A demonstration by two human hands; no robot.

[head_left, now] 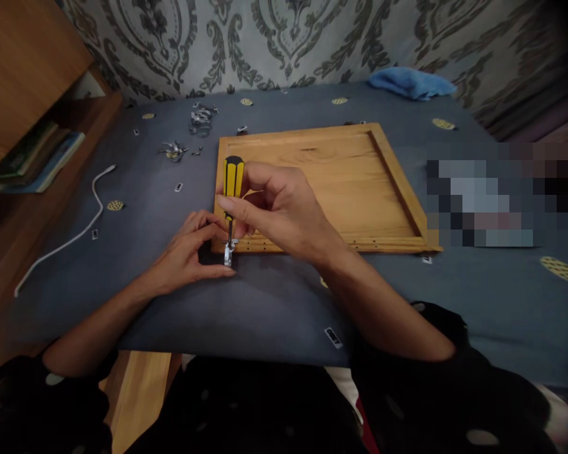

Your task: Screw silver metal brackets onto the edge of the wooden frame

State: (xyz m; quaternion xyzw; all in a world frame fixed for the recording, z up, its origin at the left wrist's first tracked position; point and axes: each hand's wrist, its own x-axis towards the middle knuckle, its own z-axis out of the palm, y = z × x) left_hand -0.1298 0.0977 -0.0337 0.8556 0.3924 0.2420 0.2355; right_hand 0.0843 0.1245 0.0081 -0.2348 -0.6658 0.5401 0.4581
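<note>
My right hand [284, 208] grips the yellow and black handle of a screwdriver [233, 180], held upright with its tip down. The tip meets a small shiny metal hinge [228, 253] at the near left corner of a framed wooden panel [307, 189]. My left hand [189, 252] steadies the hinge, with the thumb at its near end and the fingers at the panel's edge. Small dark holes run along the panel's near rail. Whether a screw sits under the tip is too small to tell.
Behind on the left lie metal hinges [201, 120] and more small metal hardware [173, 150]. A white cable [94, 202] runs along the left side, beside a wooden shelf with books [52, 161]. A blue cloth [411, 83] lies at the back right, with a pixelated patch in front.
</note>
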